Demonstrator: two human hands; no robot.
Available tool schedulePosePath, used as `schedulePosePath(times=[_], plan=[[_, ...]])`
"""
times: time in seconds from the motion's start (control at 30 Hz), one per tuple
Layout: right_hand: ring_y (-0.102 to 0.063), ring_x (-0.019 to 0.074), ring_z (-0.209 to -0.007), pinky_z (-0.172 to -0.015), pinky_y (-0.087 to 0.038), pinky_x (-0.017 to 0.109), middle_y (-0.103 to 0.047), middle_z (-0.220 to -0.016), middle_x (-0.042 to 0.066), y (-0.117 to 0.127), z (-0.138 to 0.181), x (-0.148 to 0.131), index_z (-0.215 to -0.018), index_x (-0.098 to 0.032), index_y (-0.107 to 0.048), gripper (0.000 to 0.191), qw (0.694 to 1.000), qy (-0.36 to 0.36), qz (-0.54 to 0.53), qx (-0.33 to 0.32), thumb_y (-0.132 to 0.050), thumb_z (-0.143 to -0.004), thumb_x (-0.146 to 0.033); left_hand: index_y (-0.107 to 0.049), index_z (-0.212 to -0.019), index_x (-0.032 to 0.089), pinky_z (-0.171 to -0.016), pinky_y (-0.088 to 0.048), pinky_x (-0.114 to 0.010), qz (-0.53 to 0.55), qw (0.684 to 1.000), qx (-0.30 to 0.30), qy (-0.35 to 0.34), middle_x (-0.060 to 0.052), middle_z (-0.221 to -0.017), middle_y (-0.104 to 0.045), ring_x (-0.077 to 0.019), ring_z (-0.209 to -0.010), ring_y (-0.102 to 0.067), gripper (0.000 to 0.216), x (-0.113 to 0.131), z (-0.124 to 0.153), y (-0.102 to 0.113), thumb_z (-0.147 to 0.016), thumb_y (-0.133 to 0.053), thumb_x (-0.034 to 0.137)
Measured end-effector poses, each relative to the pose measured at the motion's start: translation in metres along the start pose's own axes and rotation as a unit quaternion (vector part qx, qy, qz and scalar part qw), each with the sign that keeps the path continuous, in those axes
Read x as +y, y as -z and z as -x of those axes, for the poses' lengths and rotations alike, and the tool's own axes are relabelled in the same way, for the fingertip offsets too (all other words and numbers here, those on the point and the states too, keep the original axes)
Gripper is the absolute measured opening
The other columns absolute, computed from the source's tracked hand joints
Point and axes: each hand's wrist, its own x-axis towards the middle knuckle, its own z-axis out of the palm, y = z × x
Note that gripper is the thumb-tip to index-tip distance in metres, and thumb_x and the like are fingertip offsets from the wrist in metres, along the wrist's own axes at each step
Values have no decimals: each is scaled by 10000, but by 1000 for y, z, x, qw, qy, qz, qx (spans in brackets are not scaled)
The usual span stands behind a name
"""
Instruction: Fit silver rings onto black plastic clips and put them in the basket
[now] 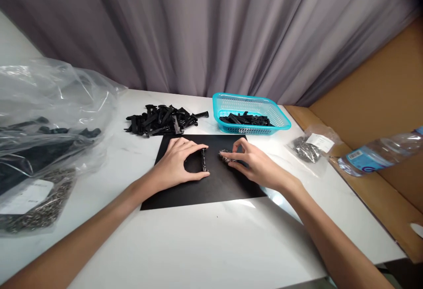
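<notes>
My left hand (176, 163) grips a short black plastic part (204, 160) by its two ends, between thumb and fingers, over a black mat (188, 194). To its right, my right hand (249, 160) reaches into a small heap of shiny metal pieces (226, 157) on the same mat. Its fingers touch the heap with the tips bent inward. Whether a piece sits between them is too small to make out. Behind my left hand lies a pile of black plastic parts (161, 120) on the white table (198, 240).
A blue plastic basket (284, 124) with black parts stands at the back. On the right are a small bag of metal pieces (307, 150) and a plastic bottle (373, 154) lying tilted. Large clear bags (66, 90) and a labelled bag of metal pieces (49, 209) cover the left.
</notes>
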Motion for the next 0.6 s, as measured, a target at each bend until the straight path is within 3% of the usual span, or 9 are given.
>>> schedulePosePath(times=[0.1,0.17,0.23,0.43,0.5,0.6], plan=[[-616,248,-971,-869,-552,443,-560,-1176,129,7,1,2,-1370,-218,-642,360,999,-28,-4,22,-568,-1018,-228,-642,-1336,266,-1045,-370,-468,1,1000,0,0,-45,-1166,-704,-294,-1127,-562,640,0,0,0,-792,-787,571],[-624,241,-969,-870,-545,423,-600,-1124,104,15,2,7,-1214,-214,-708,238,998,-49,-32,16,-614,-995,-218,-643,-1331,266,-1047,-366,-473,0,1000,0,-1,-45,-1172,-703,-294,-1127,-562,637,0,0,1,-794,-782,578],[-635,216,-937,-856,-540,382,-635,-1041,61,23,5,11,-1108,-239,-740,160,996,-43,-75,-27,-651,-978,-212,-646,-1324,257,-1047,-363,-476,-2,1000,1,-3,-48,-1169,-703,-294,-1124,-564,636,0,0,1,-793,-783,578],[-626,177,-831,-755,-514,320,-641,-994,21,25,8,14,-1225,-320,-746,274,988,-12,-69,-139,-688,-969,-241,-640,-1324,253,-1043,-360,-474,-7,1000,-1,-6,-51,-1163,-701,-289,-1109,-568,636,0,0,1,-800,-773,589],[-628,177,-836,-759,-510,319,-644,-1001,22,21,7,12,-1200,-305,-750,250,989,-13,-67,-130,-692,-965,-239,-641,-1325,249,-1040,-362,-473,-5,1000,-1,-7,-51,-1161,-702,-291,-1107,-569,642,0,-1,1,-798,-776,590],[-632,171,-841,-776,-508,317,-652,-992,26,15,4,8,-1048,-243,-752,123,995,-27,-74,-67,-649,-989,-211,-639,-1325,249,-1040,-364,-470,-5,1000,1,-7,-49,-1155,-700,-290,-1110,-570,638,0,-1,0,-798,-778,582]])
